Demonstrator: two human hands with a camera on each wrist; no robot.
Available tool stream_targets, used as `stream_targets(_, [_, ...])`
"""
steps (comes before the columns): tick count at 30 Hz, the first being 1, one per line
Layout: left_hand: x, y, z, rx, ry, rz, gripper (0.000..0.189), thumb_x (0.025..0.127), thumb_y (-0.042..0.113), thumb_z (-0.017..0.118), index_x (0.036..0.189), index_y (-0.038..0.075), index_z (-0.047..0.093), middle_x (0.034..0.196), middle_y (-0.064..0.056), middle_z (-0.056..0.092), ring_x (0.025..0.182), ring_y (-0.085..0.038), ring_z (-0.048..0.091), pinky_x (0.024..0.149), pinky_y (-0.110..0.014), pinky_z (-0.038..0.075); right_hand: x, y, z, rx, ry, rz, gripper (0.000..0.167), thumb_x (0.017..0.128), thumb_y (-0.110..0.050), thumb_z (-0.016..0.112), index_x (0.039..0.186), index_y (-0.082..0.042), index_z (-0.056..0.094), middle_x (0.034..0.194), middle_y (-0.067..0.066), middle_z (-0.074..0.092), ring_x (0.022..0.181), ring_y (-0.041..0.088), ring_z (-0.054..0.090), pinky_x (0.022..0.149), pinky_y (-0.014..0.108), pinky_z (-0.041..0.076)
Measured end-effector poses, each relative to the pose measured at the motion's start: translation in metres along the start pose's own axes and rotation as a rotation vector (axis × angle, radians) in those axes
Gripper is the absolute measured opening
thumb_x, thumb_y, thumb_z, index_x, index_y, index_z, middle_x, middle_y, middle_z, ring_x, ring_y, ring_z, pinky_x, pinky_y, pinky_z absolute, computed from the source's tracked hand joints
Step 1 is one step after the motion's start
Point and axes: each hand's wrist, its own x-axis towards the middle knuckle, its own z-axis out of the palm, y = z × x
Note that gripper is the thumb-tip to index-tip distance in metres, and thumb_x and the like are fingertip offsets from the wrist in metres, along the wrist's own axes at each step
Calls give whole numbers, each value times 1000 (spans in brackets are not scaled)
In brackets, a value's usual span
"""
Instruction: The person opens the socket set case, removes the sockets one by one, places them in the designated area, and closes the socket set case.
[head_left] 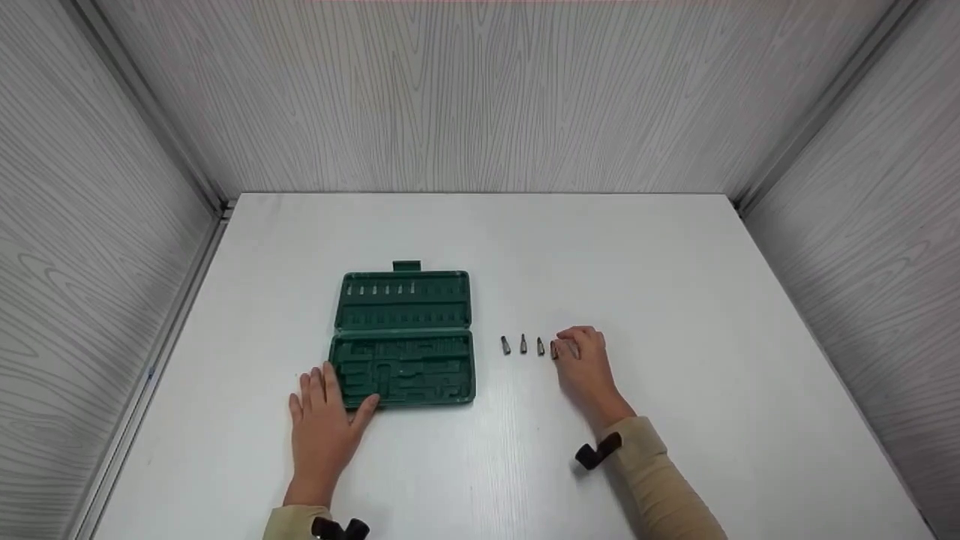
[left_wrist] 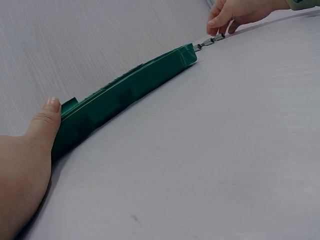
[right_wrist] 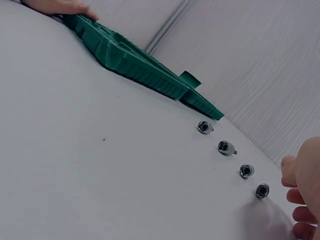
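Note:
A green plastic tool case (head_left: pixel 474 375) lies unfolded on the table, with moulded slots inside both halves. My left hand (head_left: pixel 322 435) rests at its front left corner, fingers spread along the left side and thumb against the front wall (left_wrist: pixel 115 105). Right of the case, several metal socket bits stretch in a short row; among them are the leftmost socket bit (head_left: pixel 505 345) and the rightmost socket bit (right_wrist: pixel 262 190). Beside that rightmost one is my right hand (head_left: pixel 589 371), fingers loosely bent; in the right wrist view a gap separates its fingertips (right_wrist: pixel 287 162) from the bit.
Several small silver bits (head_left: pixel 375 290) sit in the back row of the case's far half. A latch tab (head_left: pixel 406 265) sticks out at the far edge. Grey wood-grain panels (head_left: pixel 480 97) wall in the white table (head_left: pixel 480 480) at the back and sides.

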Motion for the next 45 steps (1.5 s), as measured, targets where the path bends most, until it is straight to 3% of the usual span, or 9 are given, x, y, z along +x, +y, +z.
stream_targets(10, [3, 2, -3, 5, 3, 6, 98, 86, 66, 45, 146, -5, 14, 146, -30, 20, 137, -43, 11, 106, -58, 6, 17, -27, 6, 6, 23, -134, 17, 92, -14, 60, 101, -2, 67, 105, 8, 58, 102, 25, 48, 87, 43, 40])
stream_targets(17, [5, 2, -4, -2, 19, 18, 98, 86, 65, 46, 146, -5, 14, 146, -30, 20, 136, -43, 12, 106, -58, 6, 31, -49, 27, 59, 51, -319, 15, 91, -11, 61, 100, 0, 66, 100, 7, 60, 96, 22, 52, 79, 39, 45])
stream_targets(27, [3, 1, -3, 16, 21, 11, 97, 86, 65, 46, 146, -5, 15, 146, -30, 21, 136, -43, 12, 106, -58, 7, 45, -88, 66, 81, -43, -408, 20, 92, -16, 60, 104, -1, 65, 102, 7, 59, 99, 21, 54, 81, 37, 46])
stream_targets(33, [2, 4, -2, 14, 23, 16, 97, 86, 65, 46, 146, -5, 17, 145, -30, 22, 136, -44, 14, 106, -58, 9, 56, -103, 85, 30, -130, -393, 24, 93, -16, 58, 111, 1, 62, 108, 9, 59, 104, 22, 54, 87, 37, 44])
stream_targets(40, [1, 2, -2, 15, 7, -6, 98, 85, 67, 44, 146, -4, 14, 146, -30, 20, 136, -43, 13, 105, -59, 8, 71, -122, 105, -113, -288, -253, 36, 96, -22, 54, 128, -6, 54, 127, 9, 54, 120, 22, 47, 98, 37, 38])
stream_targets(45, [-1, 1, 0, 4, 2, -9, 99, 85, 67, 44, 147, -4, 14, 146, -30, 20, 136, -43, 12, 106, -59, 6, 81, -128, 118, -147, -310, -253, 36, 96, -24, 52, 129, -8, 55, 129, 7, 53, 121, 21, 46, 99, 37, 37])
